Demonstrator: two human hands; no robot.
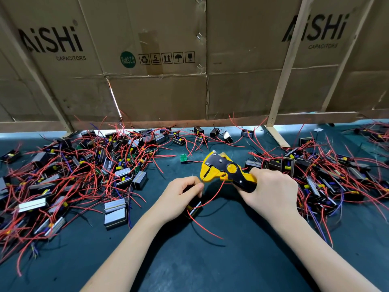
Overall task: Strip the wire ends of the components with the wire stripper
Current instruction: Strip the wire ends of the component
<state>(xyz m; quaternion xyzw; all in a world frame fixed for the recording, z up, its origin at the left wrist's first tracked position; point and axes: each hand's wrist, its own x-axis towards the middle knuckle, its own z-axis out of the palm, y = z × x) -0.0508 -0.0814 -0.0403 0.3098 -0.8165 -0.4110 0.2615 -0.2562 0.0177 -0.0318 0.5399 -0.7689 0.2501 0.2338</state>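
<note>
the wire stripper (pixel 226 171) is yellow and black, and we hold it in our right hand (pixel 271 190), with the fingers wrapped around its handles, over the middle of the dark table mat (pixel 210 260). our left hand (pixel 183 193) pinches a thin wire end right at the mouth of the tool, and a small component (pixel 194 208) sits just under that hand with its red wires (pixel 207 227) curling out toward us. we think one wire end is being fed in right now, so this piece is not done yet. a big pile of components (pixel 69 175) lies on the left, and another pile (pixel 320 171) lies on the right. we cannot tell which pile is stripped and which is not, because the wire tips are too small to see. it looks like lots of work may be left. brown cardboard boxes (pixel 157 60) stand behind the table.
</note>
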